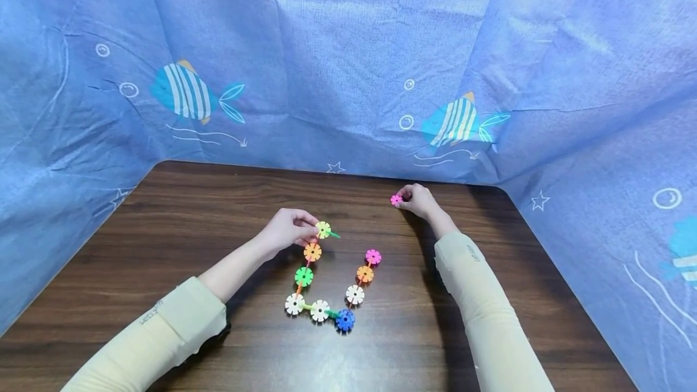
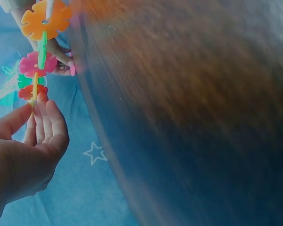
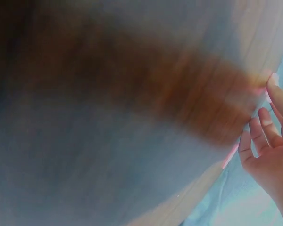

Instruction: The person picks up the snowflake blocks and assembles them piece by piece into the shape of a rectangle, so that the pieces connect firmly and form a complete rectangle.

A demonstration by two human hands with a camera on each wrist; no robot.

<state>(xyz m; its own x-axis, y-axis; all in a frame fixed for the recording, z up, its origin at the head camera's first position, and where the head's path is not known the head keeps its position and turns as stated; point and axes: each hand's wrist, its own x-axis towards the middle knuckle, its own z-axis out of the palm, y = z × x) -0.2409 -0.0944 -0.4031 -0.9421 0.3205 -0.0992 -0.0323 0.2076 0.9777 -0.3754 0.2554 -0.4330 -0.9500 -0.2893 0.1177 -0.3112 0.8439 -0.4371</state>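
Observation:
Thumb and fingers of my left hand (image 1: 288,228) pinch the yellow end of a chain of slotted flower-shaped plastic discs; its yellow disc (image 1: 323,230) shows just past the fingertips, a green disc edge-on beside it. From there an orange disc (image 1: 313,251), a green disc (image 1: 304,276) and white discs run down to a blue disc (image 1: 345,320), then bend back up to a pink disc (image 1: 373,256). Edge-on discs link the flat ones. Farther back on the right, my right hand (image 1: 419,200) pinches a loose pink disc (image 1: 396,199), apart from the chain.
Under the chain is a dark wooden table (image 1: 261,192), its far edge close behind my right hand. A blue cloth (image 1: 348,65) printed with striped fish hangs around the back and sides. In the left wrist view the table edge slants past a printed star (image 2: 95,153).

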